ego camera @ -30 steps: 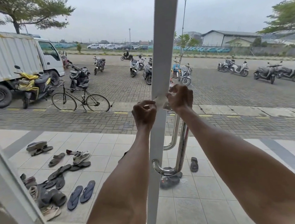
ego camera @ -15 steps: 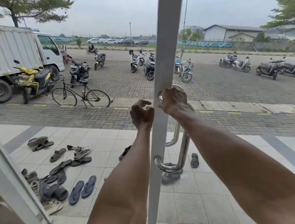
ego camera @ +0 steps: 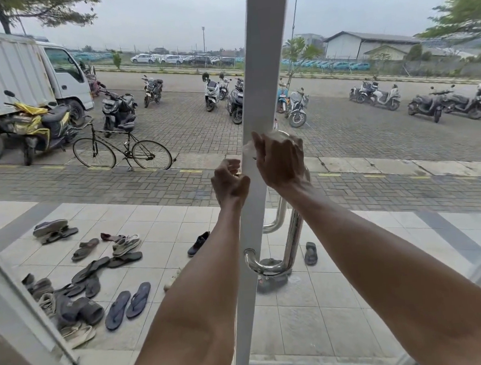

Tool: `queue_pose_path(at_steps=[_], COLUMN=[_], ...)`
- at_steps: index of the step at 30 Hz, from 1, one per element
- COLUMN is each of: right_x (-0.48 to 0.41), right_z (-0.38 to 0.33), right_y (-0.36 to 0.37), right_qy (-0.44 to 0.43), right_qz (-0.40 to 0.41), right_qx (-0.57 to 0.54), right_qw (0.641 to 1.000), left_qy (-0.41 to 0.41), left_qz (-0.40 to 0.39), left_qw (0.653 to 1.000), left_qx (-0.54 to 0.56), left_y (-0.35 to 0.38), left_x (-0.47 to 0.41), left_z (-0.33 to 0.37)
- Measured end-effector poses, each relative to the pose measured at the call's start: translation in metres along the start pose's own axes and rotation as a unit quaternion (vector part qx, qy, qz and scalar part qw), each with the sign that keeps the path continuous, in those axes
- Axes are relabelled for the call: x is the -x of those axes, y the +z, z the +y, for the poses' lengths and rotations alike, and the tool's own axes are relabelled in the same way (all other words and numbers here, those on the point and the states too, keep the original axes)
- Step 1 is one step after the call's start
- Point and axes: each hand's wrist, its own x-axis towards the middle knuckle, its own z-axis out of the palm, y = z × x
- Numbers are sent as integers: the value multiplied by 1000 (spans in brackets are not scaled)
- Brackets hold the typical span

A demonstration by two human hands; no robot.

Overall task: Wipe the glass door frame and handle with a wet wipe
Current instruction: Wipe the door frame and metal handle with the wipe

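Both hands on door frame [ego camera: 264, 65]: right grip [ego camera: 279, 162] presses wet wipe [ego camera: 248, 148] against it, left grip [ego camera: 229, 183] curled closed beside it.

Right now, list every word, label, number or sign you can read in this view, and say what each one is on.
No text here can be read.
White box truck: no lettering shows on its side.
Parked black scooter: front plate too small and blurred to read.
White metal door frame, chrome door handle: no label or marking.
Crumpled white wet wipe at the right hand: no print visible.
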Motion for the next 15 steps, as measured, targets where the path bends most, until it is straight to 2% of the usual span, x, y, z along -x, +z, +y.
queue_pose_path(at_steps=[4,7,11,15], right_x=[-4,-6,-10,-14], right_z=[-2,-7,-7,-16], right_y=[-6,-11,-11,-15], right_qy=[25,43,7,-30], right_qz=[-14,-43,-79,-142], right_qx=[-38,-23,89,204], right_qw=[999,998,993,968], left_qy=[19,26,34,36], left_qz=[1,2,-1,-2], left_qw=[1000,1000,999,999], left_qx=[6,11,7,12], left_y=[1,3,1,3], left_x=[0,-1,-2,-6], left_z=[0,-1,-2,-6])
